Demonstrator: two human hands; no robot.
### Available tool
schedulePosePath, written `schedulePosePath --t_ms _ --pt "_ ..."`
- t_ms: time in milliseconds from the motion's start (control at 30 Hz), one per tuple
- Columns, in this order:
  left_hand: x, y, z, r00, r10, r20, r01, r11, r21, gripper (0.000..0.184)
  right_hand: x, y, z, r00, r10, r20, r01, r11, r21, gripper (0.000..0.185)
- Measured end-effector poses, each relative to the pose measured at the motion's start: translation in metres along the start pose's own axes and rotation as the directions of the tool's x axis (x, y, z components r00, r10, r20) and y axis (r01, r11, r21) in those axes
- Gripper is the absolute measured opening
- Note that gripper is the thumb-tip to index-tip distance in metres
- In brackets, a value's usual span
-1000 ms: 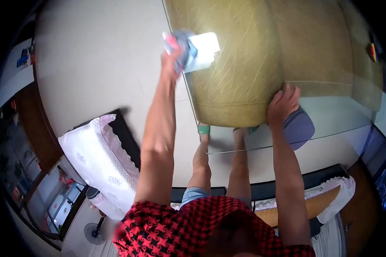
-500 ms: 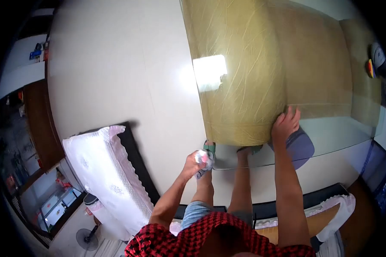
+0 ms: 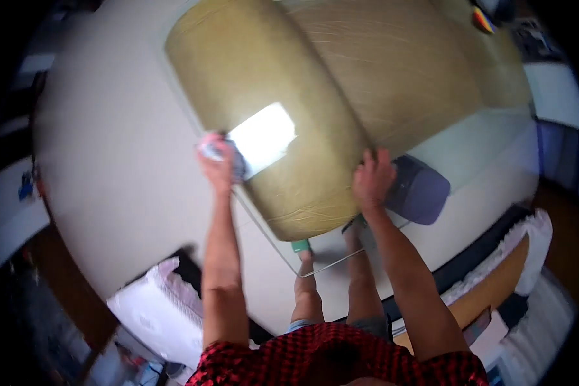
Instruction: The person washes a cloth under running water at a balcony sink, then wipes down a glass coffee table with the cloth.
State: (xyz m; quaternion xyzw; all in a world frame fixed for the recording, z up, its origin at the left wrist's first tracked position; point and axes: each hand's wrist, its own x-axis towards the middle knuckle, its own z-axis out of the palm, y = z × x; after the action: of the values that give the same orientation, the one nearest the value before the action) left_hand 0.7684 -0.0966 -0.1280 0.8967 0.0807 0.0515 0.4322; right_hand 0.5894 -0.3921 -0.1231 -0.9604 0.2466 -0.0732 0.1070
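My left hand [image 3: 217, 164] is closed round a crumpled grey and pink cloth [image 3: 237, 161] at the left edge of a clear glass tabletop [image 3: 254, 215]. Beside the cloth, a bright white reflection shows on the glass. My right hand [image 3: 374, 179] rests on the glass with its fingers spread, holding nothing. Under the glass lies a large olive-yellow cushioned surface [image 3: 270, 77], and a purple-grey stool [image 3: 421, 191] shows just right of my right hand.
A seat with a white lace-edged cover [image 3: 157, 309] stands at the lower left. Another covered seat [image 3: 476, 276] is at the lower right. A small multicoloured object [image 3: 482, 20] lies at the upper right. My feet are beneath the glass edge.
My left hand, low by the glass corner half a second ago, is back up at the left edge with the cloth. The view has turned, and my right hand remains on the glass.
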Motion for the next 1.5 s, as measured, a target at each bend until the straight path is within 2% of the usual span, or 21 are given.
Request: schedulePosePath --t_ms 67,167,267,433,467,500,533,600,733,800,867,967,1000,1100,1167,1233,1267,1300,1333,1400,1500 --pt "0.029 -0.004 -0.013 0.896 -0.294 0.332 0.424 0.785 -0.452 0.036 -0.003 0.004 0.016 0.999 0.019 -0.03 -0.02 0.999 -0.028 0.046" --pt "0.016 -0.017 -0.014 0.793 -0.046 0.607 0.545 0.499 -0.674 0.034 -0.002 -0.003 0.003 0.999 0.03 -0.026 -0.03 1.0 0.003 0.041" --pt "-0.052 0.002 -0.02 0.742 0.127 0.659 0.522 0.507 -0.686 0.03 0.001 -0.008 -0.002 0.999 0.05 0.003 -0.05 0.998 0.044 0.039" --pt "-0.226 0.002 -0.042 0.682 -0.094 0.725 0.702 0.359 -0.615 0.038 0.001 -0.009 -0.002 0.995 0.069 0.079 -0.077 0.992 0.098 0.045" --pt "-0.269 -0.025 -0.045 0.679 -0.29 0.674 0.733 0.319 -0.601 0.039 0.002 -0.007 -0.004 0.994 0.066 0.086 -0.075 0.992 0.101 0.045" --pt "-0.29 -0.009 -0.045 0.639 -0.161 0.752 0.763 0.255 -0.594 0.042 0.003 -0.006 -0.008 0.995 0.055 0.084 -0.066 0.989 0.129 0.045" --pt "-0.312 0.006 -0.049 0.641 -0.43 0.636 0.765 0.292 -0.574 0.044 0.003 -0.006 -0.008 0.996 0.044 0.083 -0.057 0.984 0.167 0.044" --pt "-0.327 -0.003 -0.05 0.679 -0.327 0.658 0.731 0.217 -0.647 0.044 0.002 -0.007 -0.008 0.998 0.03 0.056 -0.041 0.975 0.217 0.044" --pt "-0.335 0.012 -0.035 0.77 -0.511 0.383 0.528 0.171 -0.832 0.028 0.0 0.002 -0.017 0.998 0.012 -0.058 0.015 0.895 0.446 0.041" --pt "-0.339 0.008 -0.028 0.877 -0.338 0.342 0.435 0.254 -0.864 0.019 -0.001 0.029 -0.014 0.995 0.021 -0.097 0.063 0.621 0.781 0.04" --pt "-0.349 0.004 -0.015 0.834 -0.486 0.261 0.351 0.104 -0.931 0.017 -0.026 0.066 -0.048 0.967 0.113 0.23 -0.245 0.146 0.959 0.033" --pt "-0.364 0.004 0.012 0.752 -0.623 0.216 0.413 0.191 -0.89 0.016 -0.085 0.154 -0.093 0.951 0.221 0.216 -0.278 0.308 0.91 0.025" --pt "-0.362 0.029 0.026 0.653 -0.689 0.313 0.416 -0.018 -0.909 0.013 -0.113 0.194 -0.099 0.922 0.27 0.277 -0.358 0.323 0.876 0.024" --pt "-0.366 0.119 0.096 0.589 -0.757 0.283 0.379 -0.051 -0.924 0.015 -0.2 0.314 -0.121 0.843 0.38 0.38 -0.526 0.442 0.726 0.023" --pt "-0.373 0.132 0.14 0.599 -0.629 0.496 0.326 -0.374 -0.868 0.013 -0.242 0.369 -0.151 0.793 0.411 0.45 -0.585 0.72 0.373 0.024" --pt "-0.388 0.173 0.195 0.636 -0.569 0.522 0.427 -0.304 -0.852 0.011 -0.286 0.414 -0.157 0.743 0.457 0.489 -0.604 0.772 0.197 0.028" --pt "-0.396 0.19 0.223 0.653 -0.538 0.533 0.472 -0.262 -0.842 0.016 -0.294 0.417 -0.169 0.691 0.516 0.506 -0.7 0.653 0.289 0.027" --pt "-0.407 0.204 0.253 0.584 -0.571 0.576 0.533 -0.265 -0.804 0.016 -0.295 0.421 -0.177 0.639 0.555 0.532 -0.766 0.519 0.379 0.027" --pt "-0.411 0.248 0.268 0.347 -0.746 0.568 0.703 -0.194 -0.684 0.018 -0.294 0.424 -0.177 0.656 0.523 0.544 -0.75 0.528 0.398 0.027" --pt "-0.437 0.24 0.317 0.462 -0.53 0.712 0.765 -0.169 -0.622 0.029 -0.295 0.428 -0.173 0.63 0.518 0.578 -0.771 0.508 0.385 0.024" --pt "-0.446 0.292 0.308 0.384 -0.543 0.747 0.862 -0.078 -0.5 0.033 -0.281 0.424 -0.148 0.71 0.413 0.57 -0.704 0.422 0.571 0.023"
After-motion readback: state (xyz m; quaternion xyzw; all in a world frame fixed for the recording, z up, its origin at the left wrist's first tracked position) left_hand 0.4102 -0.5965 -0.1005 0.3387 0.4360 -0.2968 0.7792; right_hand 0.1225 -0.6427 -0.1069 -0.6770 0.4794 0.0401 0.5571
